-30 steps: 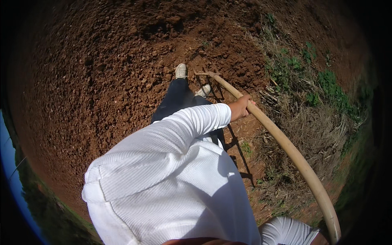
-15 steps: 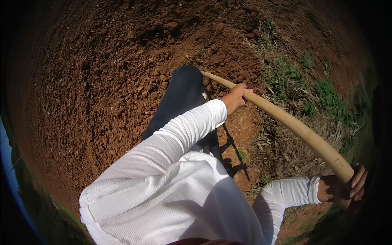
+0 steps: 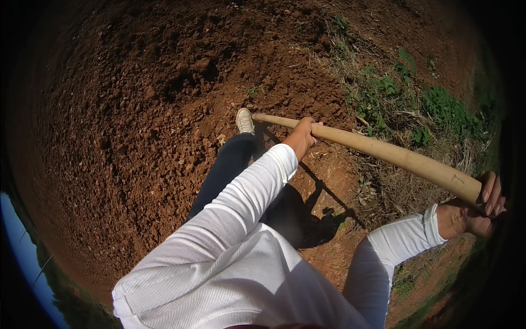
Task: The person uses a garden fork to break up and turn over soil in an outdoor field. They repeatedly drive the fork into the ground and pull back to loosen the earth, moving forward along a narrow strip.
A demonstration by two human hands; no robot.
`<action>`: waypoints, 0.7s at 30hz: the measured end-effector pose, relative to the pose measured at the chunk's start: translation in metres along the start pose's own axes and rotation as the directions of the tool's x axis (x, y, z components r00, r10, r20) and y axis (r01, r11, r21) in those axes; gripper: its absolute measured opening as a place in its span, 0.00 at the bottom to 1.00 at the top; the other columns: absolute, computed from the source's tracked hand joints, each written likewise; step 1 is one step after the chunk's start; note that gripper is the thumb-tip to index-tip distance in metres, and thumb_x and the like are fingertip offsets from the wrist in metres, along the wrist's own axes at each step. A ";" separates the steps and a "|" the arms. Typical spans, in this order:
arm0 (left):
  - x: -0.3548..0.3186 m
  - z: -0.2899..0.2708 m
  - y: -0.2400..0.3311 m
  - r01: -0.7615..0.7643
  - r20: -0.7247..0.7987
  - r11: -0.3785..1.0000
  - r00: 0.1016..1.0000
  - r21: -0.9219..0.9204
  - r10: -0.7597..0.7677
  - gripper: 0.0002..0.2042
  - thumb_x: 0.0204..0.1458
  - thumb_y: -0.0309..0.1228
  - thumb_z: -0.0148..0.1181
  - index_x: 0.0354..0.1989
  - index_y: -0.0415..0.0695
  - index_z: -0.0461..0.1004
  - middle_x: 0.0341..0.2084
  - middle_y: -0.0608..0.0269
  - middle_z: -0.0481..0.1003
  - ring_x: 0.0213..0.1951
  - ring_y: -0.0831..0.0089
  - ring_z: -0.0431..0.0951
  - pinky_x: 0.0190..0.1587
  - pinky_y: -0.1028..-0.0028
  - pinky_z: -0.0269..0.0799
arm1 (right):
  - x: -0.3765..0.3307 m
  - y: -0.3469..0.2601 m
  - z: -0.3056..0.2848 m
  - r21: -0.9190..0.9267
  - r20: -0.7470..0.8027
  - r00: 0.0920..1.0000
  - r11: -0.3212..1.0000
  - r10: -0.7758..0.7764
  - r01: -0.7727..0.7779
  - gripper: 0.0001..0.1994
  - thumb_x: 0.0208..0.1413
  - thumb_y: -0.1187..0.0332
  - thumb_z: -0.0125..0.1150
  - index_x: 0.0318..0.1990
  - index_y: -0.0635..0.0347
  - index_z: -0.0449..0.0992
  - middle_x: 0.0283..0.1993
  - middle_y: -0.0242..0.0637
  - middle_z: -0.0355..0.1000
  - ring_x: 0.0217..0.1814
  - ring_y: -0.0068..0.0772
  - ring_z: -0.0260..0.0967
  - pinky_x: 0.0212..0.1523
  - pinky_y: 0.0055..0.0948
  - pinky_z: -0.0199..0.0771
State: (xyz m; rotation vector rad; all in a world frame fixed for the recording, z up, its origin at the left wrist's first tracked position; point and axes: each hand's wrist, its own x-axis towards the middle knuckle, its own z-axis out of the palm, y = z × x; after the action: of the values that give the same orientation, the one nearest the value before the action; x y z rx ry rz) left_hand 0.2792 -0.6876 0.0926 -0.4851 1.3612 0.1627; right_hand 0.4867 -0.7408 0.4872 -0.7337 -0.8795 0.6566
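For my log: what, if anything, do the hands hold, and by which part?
A pole: the left hand grips it nearer its thin far end, the right hand its thick near end.

cloddy red soil (image 3: 137, 148), green weeds (image 3: 446, 109) and blue sky (image 3: 19, 236) show an outdoor field (image 3: 82, 109).

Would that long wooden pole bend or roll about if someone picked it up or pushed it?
The wooden pole is probably stiff: it spans from the left hand to the right hand without obvious sagging. Its rounded shape suggests it could roll, though the lumpy soil might stop it. Its smooth-looking surface may be slightly slippery.
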 end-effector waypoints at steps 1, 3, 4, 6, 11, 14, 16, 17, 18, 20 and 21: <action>0.002 -0.003 -0.009 0.027 0.006 1.000 1.000 -0.004 -0.027 0.06 0.50 0.32 0.46 0.30 0.43 0.67 0.22 0.66 0.74 0.19 0.74 0.68 0.17 0.74 0.64 | -0.007 -0.004 -0.006 0.008 -0.007 1.000 1.000 0.005 -0.005 0.07 0.42 0.68 0.59 0.23 0.57 0.66 0.16 0.25 0.62 0.16 0.18 0.59 0.23 0.20 0.59; 0.004 -0.018 -0.028 0.016 0.030 1.000 0.999 0.003 -0.016 0.06 0.50 0.31 0.48 0.30 0.42 0.68 0.22 0.64 0.74 0.22 0.71 0.74 0.19 0.75 0.71 | -0.038 -0.022 -0.013 0.071 0.039 0.999 0.997 0.031 -0.034 0.09 0.43 0.67 0.60 0.25 0.57 0.65 0.16 0.26 0.61 0.15 0.19 0.59 0.22 0.20 0.60; 0.005 -0.027 -0.039 0.003 0.025 0.999 1.000 0.049 -0.005 0.06 0.50 0.31 0.48 0.30 0.41 0.68 0.22 0.63 0.74 0.23 0.70 0.74 0.21 0.74 0.74 | -0.061 -0.034 -0.016 0.061 -0.023 1.000 0.998 0.008 -0.006 0.09 0.43 0.66 0.60 0.26 0.57 0.65 0.16 0.26 0.61 0.15 0.19 0.59 0.22 0.21 0.60; 0.012 -0.048 -0.066 -0.003 0.037 0.994 0.999 0.111 -0.002 0.07 0.51 0.31 0.48 0.29 0.40 0.67 0.23 0.61 0.74 0.25 0.69 0.76 0.25 0.72 0.77 | -0.112 -0.061 -0.027 -0.037 -0.057 0.998 0.999 -0.035 0.033 0.11 0.44 0.65 0.60 0.27 0.57 0.64 0.16 0.27 0.61 0.14 0.20 0.59 0.21 0.21 0.61; 0.040 -0.103 -0.147 0.027 0.054 0.926 0.997 0.377 -0.051 0.05 0.50 0.29 0.49 0.29 0.40 0.64 0.19 0.61 0.72 0.21 0.68 0.75 0.25 0.69 0.78 | -0.270 -0.128 -0.039 -0.242 -0.391 0.915 0.970 -0.103 0.006 0.11 0.48 0.64 0.58 0.25 0.55 0.61 0.17 0.28 0.57 0.17 0.23 0.56 0.23 0.25 0.60; 0.045 -0.140 -0.183 0.113 -0.058 0.919 0.994 0.378 -0.098 0.04 0.50 0.27 0.49 0.29 0.41 0.63 0.19 0.60 0.71 0.21 0.67 0.75 0.25 0.67 0.77 | -0.345 -0.149 -0.003 -0.367 -0.662 0.733 0.921 -0.157 -0.134 0.13 0.50 0.62 0.57 0.23 0.54 0.60 0.17 0.28 0.54 0.20 0.24 0.54 0.27 0.27 0.58; 0.044 -0.155 -0.186 0.122 -0.057 0.882 0.993 0.455 -0.107 0.04 0.50 0.26 0.49 0.31 0.40 0.63 0.18 0.60 0.70 0.21 0.66 0.76 0.24 0.66 0.77 | -0.359 -0.151 0.025 -0.371 -0.730 0.668 0.903 -0.142 -0.214 0.14 0.50 0.61 0.58 0.22 0.54 0.60 0.17 0.28 0.53 0.22 0.25 0.53 0.29 0.28 0.58; 0.042 -0.159 -0.182 0.158 -0.097 0.878 0.987 0.452 -0.127 0.04 0.50 0.26 0.49 0.32 0.39 0.63 0.18 0.60 0.70 0.21 0.66 0.76 0.24 0.65 0.76 | -0.355 -0.149 0.035 -0.378 -0.682 0.727 0.890 -0.082 -0.255 0.14 0.50 0.61 0.58 0.21 0.53 0.60 0.17 0.28 0.53 0.22 0.26 0.53 0.30 0.28 0.58; 0.041 -0.158 -0.176 0.153 -0.033 0.892 0.988 0.425 -0.153 0.05 0.50 0.26 0.49 0.32 0.39 0.63 0.18 0.60 0.71 0.21 0.66 0.76 0.24 0.66 0.76 | -0.344 -0.146 0.043 -0.439 -0.708 0.695 0.849 -0.125 -0.294 0.14 0.51 0.60 0.56 0.22 0.54 0.60 0.16 0.28 0.53 0.20 0.25 0.52 0.29 0.27 0.58; 0.037 -0.147 -0.158 0.119 -0.029 0.907 0.993 0.404 -0.117 0.06 0.51 0.29 0.48 0.32 0.40 0.63 0.19 0.60 0.72 0.22 0.66 0.77 0.22 0.68 0.76 | -0.305 -0.144 0.053 -0.483 -0.692 0.721 0.765 -0.034 -0.427 0.14 0.53 0.59 0.53 0.23 0.53 0.59 0.17 0.28 0.53 0.22 0.25 0.52 0.31 0.28 0.58; 0.036 -0.137 -0.145 0.118 -0.032 0.895 0.993 0.431 -0.115 0.07 0.51 0.30 0.47 0.33 0.40 0.63 0.19 0.60 0.72 0.22 0.66 0.77 0.22 0.68 0.75 | -0.285 -0.137 0.058 -0.542 -0.672 0.739 0.718 -0.058 -0.437 0.14 0.53 0.59 0.52 0.23 0.53 0.59 0.17 0.28 0.53 0.21 0.25 0.52 0.30 0.27 0.57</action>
State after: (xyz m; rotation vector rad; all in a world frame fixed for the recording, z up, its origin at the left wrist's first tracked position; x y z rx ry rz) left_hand 0.2200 -0.8809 0.0746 -0.1899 1.3212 -0.2391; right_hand 0.3284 -1.0202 0.4950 -1.6420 -0.3421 0.1921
